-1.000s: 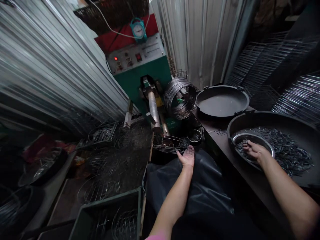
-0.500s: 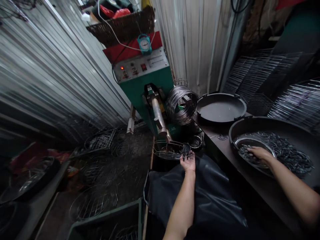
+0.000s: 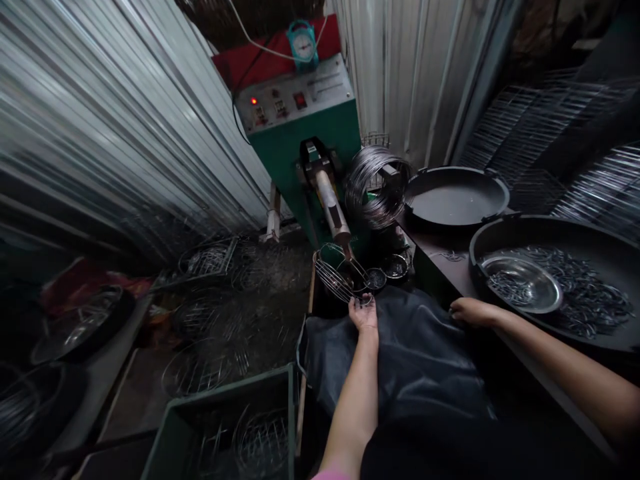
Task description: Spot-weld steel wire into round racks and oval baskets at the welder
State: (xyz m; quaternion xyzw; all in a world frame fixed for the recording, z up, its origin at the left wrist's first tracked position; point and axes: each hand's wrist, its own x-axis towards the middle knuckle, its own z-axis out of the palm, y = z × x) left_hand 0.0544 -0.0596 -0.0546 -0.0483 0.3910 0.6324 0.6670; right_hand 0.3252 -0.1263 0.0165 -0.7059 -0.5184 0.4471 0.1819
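Note:
My left hand (image 3: pixel 363 315), palm up, grips the near end of a round wire rack (image 3: pixel 332 277), which tilts up to the left beside the machine's metal arm (image 3: pixel 331 207). My right hand (image 3: pixel 469 311) is closed in a pinch over the dark apron or cloth on my lap (image 3: pixel 420 347). What its fingertips hold is too small to make out. To the right of that hand, a steel bowl (image 3: pixel 550 293) with small bent metal pieces sits inside a large black pan (image 3: pixel 480 250) holding many more of them.
The green machine (image 3: pixel 280 157) bears a lit red lamp and a blue dial clock (image 3: pixel 303 47). Beside it hangs a wire coil (image 3: pixel 367 190). Another black pan (image 3: pixel 455 213) stands behind. At lower left, a green crate (image 3: pixel 227 387) holds wire racks; more racks lie on the floor.
My right hand has left the steel bowl and come left over my lap. The wire rack in my left hand has turned and tilted. The camera view has shifted.

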